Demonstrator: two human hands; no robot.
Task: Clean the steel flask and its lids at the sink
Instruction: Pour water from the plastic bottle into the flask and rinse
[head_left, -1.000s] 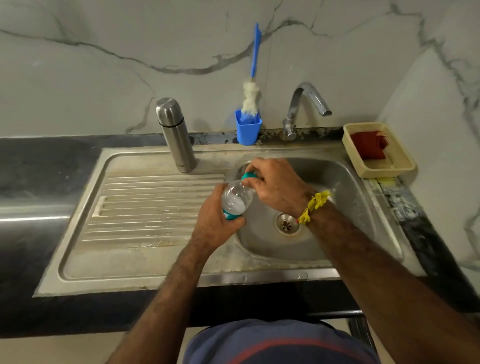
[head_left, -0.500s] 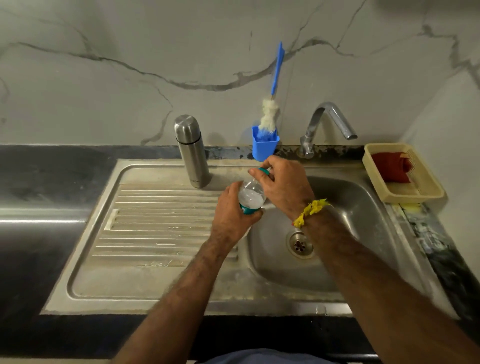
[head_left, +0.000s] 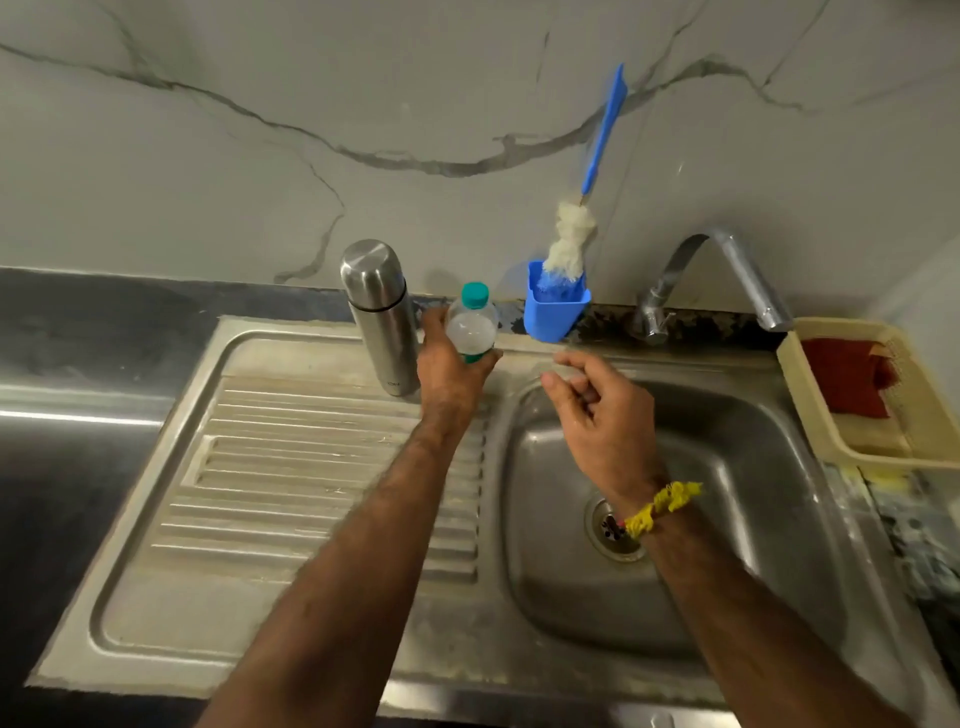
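The steel flask (head_left: 380, 314) stands upright with its lid on at the back of the drainboard. Just to its right my left hand (head_left: 451, 366) grips a small clear plastic bottle (head_left: 471, 326) with a teal cap, held upright at the sink's back rim. My right hand (head_left: 597, 415) hovers over the sink basin (head_left: 727, 467), fingers loosely curled, holding nothing. A blue-handled bottle brush (head_left: 582, 218) leans in a blue holder (head_left: 555, 306) against the wall.
The tap (head_left: 727, 270) arches over the basin's back right. A beige basket (head_left: 862, 395) with a red cloth sits at the right. The ribbed drainboard (head_left: 291, 478) lies to the left, with dark counter beyond.
My right hand has let go of the bottle's cap and drawn back over the basin. My left hand has carried the bottle up and back toward the flask.
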